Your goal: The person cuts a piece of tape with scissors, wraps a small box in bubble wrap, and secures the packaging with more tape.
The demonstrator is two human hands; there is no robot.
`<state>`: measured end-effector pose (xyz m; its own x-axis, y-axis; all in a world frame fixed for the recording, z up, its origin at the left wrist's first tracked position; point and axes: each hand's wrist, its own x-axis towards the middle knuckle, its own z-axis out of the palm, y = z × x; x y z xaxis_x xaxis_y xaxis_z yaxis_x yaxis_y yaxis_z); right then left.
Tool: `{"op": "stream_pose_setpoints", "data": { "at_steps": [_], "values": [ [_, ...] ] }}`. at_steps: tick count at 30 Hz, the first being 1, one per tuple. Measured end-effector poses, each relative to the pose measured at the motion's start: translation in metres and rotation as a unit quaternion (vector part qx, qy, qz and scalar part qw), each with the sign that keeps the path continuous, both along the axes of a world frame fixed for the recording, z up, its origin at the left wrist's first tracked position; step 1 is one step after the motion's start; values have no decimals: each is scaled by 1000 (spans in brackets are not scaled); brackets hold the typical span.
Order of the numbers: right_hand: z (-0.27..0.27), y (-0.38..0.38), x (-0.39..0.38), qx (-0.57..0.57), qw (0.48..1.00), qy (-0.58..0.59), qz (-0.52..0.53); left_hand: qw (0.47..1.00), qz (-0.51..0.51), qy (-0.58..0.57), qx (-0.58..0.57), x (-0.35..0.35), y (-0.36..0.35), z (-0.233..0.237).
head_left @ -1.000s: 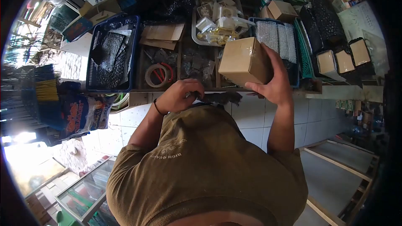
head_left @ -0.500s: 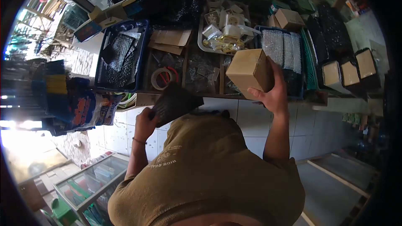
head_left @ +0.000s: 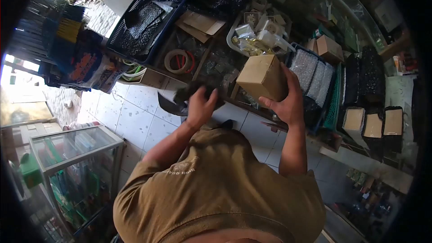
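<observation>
My right hand (head_left: pixel 291 98) grips a small brown cardboard box (head_left: pixel 256 71) from its right side, thumb below and fingers along the far side. The box is tilted above the front edge of the workbench. My left hand (head_left: pixel 201 107) is closed on a black plastic sheet (head_left: pixel 169 106), which is bent and blurred by motion. Part of the sheet is hidden behind the hand. A gap separates the sheet from the box.
A blue basket (head_left: pixel 118 41) with black bubble wrap stands on the left. Tape rolls (head_left: pixel 176 61) lie nearer. A white tray (head_left: pixel 232 45) holds wall sockets. Clear bubble-wrapped packs (head_left: pixel 310 69) sit right of the box, and black-wrapped boxes (head_left: pixel 373 125) farther right. A glass cabinet (head_left: pixel 74 146) stands at lower left.
My left hand has moved right and up, toward the box, and the black sheet has bent in it. My right hand still holds the box. The view has rotated.
</observation>
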<state>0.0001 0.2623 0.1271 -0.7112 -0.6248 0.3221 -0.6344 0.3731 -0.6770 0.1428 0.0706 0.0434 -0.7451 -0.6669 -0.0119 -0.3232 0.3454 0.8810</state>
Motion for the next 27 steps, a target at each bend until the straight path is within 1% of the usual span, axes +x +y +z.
{"op": "stream_pose_setpoints", "data": {
  "at_steps": [2,3,5,6,7,8,9,10,11,13,14,15,16,17,19,21,23,24,25,26,27],
  "values": [
    [8,5,1,-5,1000,14,-1,999,-24,-31,26,-43,4,-12],
    [12,8,3,-13,1000,21,-4,999,-28,-23,28,-62,6,-24],
    [15,17,8,6,999,40,-34,996,-33,-39,75,-95,10,-47],
    [16,19,11,-4,999,28,-43,997,-42,-42,50,-105,11,-51],
    [16,22,13,-13,998,14,-53,996,-54,-39,52,-113,11,-56],
    [14,24,15,-13,998,19,-60,996,-70,-56,30,-119,10,-61],
    [14,24,18,-10,997,20,-72,993,-86,-75,8,-123,8,-67],
    [13,22,23,4,997,25,-80,987,-120,-104,7,-125,3,-72],
    [12,18,29,18,996,28,-86,986,-131,-106,8,-126,-2,-84],
    [-1,6,39,42,994,35,-97,976,-191,-82,-60,-123,-12,-93],
    [-9,-2,44,64,994,30,-82,966,-241,-78,-49,-119,-19,-97],
    [-15,-12,48,86,994,26,-66,965,-247,-78,-49,-116,-25,-101],
    [-17,-23,54,102,993,-1,-58,954,-292,-30,-57,-114,-32,-107],
    [-22,-31,60,104,993,1,-60,940,-335,18,-64,-112,-39,-111],
    [-36,-44,73,159,984,-14,-81,933,-355,22,-63,-108,-52,-100],
    [-45,-56,77,178,980,-35,-87,903,-415,81,-78,-105,-64,-97],
    [-55,-69,80,198,975,1,-99,900,-415,101,-82,-107,-76,-97],
    [-62,-75,82,204,974,0,-103,897,-394,147,-137,-109,-84,-93],
    [-71,-80,83,244,964,12,-103,888,-370,193,-191,-111,-90,-90],
    [-77,-84,83,284,953,23,-100,889,-371,196,-184,-107,-91,-86],
    [-80,-86,84,291,951,23,-99,924,-281,141,-219,-99,-91,-65]
  ]
}}
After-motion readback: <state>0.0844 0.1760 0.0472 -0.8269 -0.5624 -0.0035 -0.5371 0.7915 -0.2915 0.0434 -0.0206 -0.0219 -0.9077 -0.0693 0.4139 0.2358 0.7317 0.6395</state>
